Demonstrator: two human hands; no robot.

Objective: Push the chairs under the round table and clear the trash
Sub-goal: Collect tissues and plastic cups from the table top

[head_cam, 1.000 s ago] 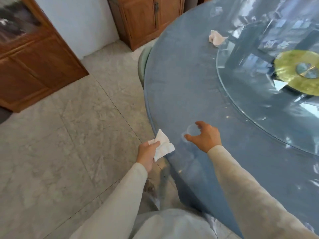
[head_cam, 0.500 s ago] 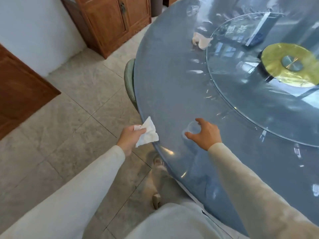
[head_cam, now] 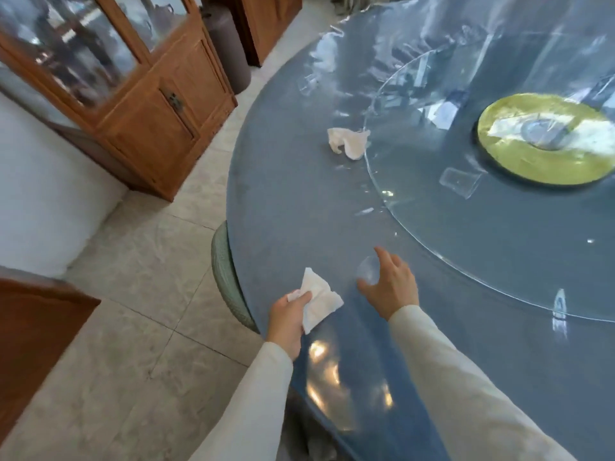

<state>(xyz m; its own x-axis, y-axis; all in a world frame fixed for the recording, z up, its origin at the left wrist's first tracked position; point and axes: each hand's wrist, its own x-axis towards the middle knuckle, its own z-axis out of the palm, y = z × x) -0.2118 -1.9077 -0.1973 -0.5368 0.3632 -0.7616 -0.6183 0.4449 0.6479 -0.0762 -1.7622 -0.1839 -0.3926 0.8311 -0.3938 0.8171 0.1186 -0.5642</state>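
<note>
The round blue table [head_cam: 286, 207] fills the right side. My left hand [head_cam: 288, 316] pinches a white napkin [head_cam: 317, 302] above the table's near edge. My right hand [head_cam: 391, 286] curls round a clear plastic cup [head_cam: 367, 271] just right of it. A crumpled white napkin [head_cam: 347, 143] lies farther back beside the glass turntable [head_cam: 466, 234]. A clear cup [head_cam: 461, 183] lies on its side on the turntable, and another clear cup [head_cam: 307, 84] sits near the table's far edge. A green chair back [head_cam: 226, 277] is tucked against the table rim.
A wooden glass-door cabinet [head_cam: 139, 94] stands at the left on the tiled floor [head_cam: 133, 261]. A grey cylinder [head_cam: 228, 44] stands behind it. A yellow-green disc [head_cam: 545, 138] sits at the turntable's centre. A brown wooden panel [head_cam: 36, 337] is at the lower left.
The view has swung along the table, bringing the far cups and cabinet into sight. My left hand with the napkin moved from beside the rim to over it. My right hand keeps the cup.
</note>
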